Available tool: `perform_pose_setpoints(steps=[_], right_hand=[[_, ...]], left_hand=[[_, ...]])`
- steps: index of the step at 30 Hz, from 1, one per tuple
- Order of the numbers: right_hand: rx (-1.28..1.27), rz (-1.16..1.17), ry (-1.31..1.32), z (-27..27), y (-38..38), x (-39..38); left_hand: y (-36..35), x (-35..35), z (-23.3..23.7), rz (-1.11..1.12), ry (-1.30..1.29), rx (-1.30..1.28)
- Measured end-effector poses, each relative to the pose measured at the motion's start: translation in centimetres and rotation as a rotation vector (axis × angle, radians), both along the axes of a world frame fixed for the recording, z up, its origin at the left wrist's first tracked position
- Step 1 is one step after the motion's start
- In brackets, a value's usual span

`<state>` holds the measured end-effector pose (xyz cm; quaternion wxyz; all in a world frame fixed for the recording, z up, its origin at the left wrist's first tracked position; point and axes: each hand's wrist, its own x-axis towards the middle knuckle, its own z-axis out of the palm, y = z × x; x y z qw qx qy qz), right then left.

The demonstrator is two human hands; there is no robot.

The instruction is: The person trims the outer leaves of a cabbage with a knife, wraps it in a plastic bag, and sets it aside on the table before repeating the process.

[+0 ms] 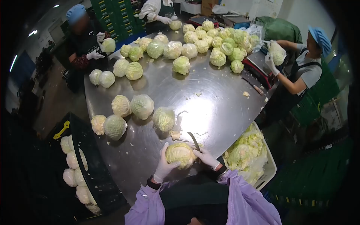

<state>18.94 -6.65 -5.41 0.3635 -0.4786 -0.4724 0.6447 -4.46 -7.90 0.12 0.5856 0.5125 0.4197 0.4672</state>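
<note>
A pale green cabbage (180, 155) is at the near edge of the metal table, between my gloved hands. My left hand (164, 165) is closed around its left side. A knife with a dark, curved blade (194, 141) points up and away from my right hand (206, 157), whose fingers grip it beside the cabbage's right side. The knife's handle is mostly hidden in that hand. Just beyond the held cabbage, trimmed leaf scraps (175, 135) lie near a cabbage in netting (164, 119).
More cabbages, some wrapped, spread over the steel table (157, 84). A white bin (273, 165) of leaves stands right, a dark crate (88, 157) of wrapped cabbages left. Another knife (257, 89) lies near a scale (258, 71). Three co-workers handle cabbages around the table.
</note>
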Motion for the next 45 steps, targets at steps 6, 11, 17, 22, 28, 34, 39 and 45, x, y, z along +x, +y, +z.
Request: perform_pose_setpoints(steps=[6,11,17,22,28,34,39,45], right_hand=[[-0.212,-0.129,-0.118,3.1,-2.4,2.9],[-0.357,0.094,-0.206,5.5,-6.9,2.0],[0.409,-0.018,-0.728,5.8,-6.4,2.3],[0.239,0.235,-0.843,6.5,-6.2,1.9],[0.152,0.285,-0.915,10.9,-7.5,2.7],[0.127,0.302,-1.011,7.0,-7.1,2.2],[0.032,0.397,-0.964,8.7,-7.3,3.4],[0.050,0.443,-0.981,2.1,-6.5,3.7]], left_hand=[[-2.0,-1.2,0.8,-0.007,0.731,-0.004],[-0.1,0.4,-1.6,0.092,0.501,0.003],[0.5,1.2,1.1,-0.179,0.572,0.048],[-1.1,2.3,0.7,-0.248,0.716,0.022],[-2.4,4.4,2.1,-0.142,0.779,-0.012],[-2.2,5.4,2.6,-0.129,0.888,0.053],[-2.2,5.4,2.7,-0.191,0.972,0.076],[-2.1,5.6,3.2,-0.209,0.964,0.044]])
